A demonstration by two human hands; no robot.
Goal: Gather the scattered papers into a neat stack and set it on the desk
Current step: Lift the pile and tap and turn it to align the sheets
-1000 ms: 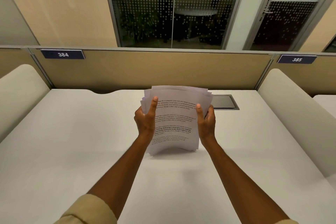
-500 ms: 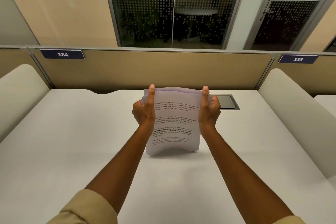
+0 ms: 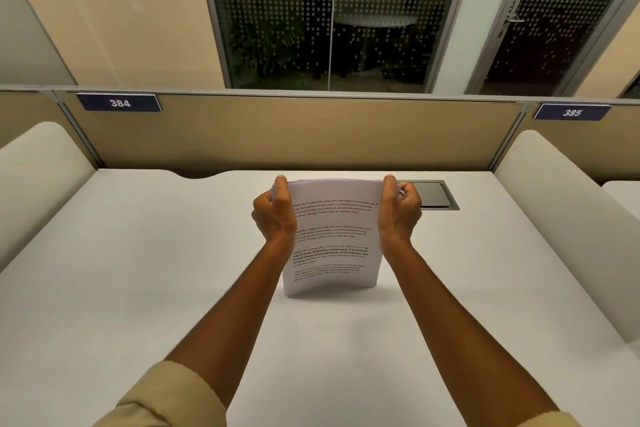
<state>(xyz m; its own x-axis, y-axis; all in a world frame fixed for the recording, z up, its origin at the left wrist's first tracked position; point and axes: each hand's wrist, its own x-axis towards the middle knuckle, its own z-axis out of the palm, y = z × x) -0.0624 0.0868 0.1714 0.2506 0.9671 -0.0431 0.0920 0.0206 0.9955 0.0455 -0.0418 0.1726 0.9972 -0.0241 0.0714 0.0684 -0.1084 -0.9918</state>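
A stack of printed white papers (image 3: 334,239) stands upright on its bottom edge on the white desk (image 3: 138,270), bowed slightly toward me, its top edges nearly level. My left hand (image 3: 273,215) grips the stack's left edge, thumb up at the top corner. My right hand (image 3: 398,213) grips the right edge the same way. The fingers behind the sheets are hidden.
A dark cable hatch (image 3: 434,196) is set into the desk just behind my right hand. Padded cream dividers stand on the left (image 3: 38,177) and right (image 3: 561,218). A tan partition (image 3: 294,135) with number plates 384 and 385 closes the back.
Both hands slid up the sides of the stack to its top corners. The fanned upper edges of the sheets have drawn together into a more even stack.
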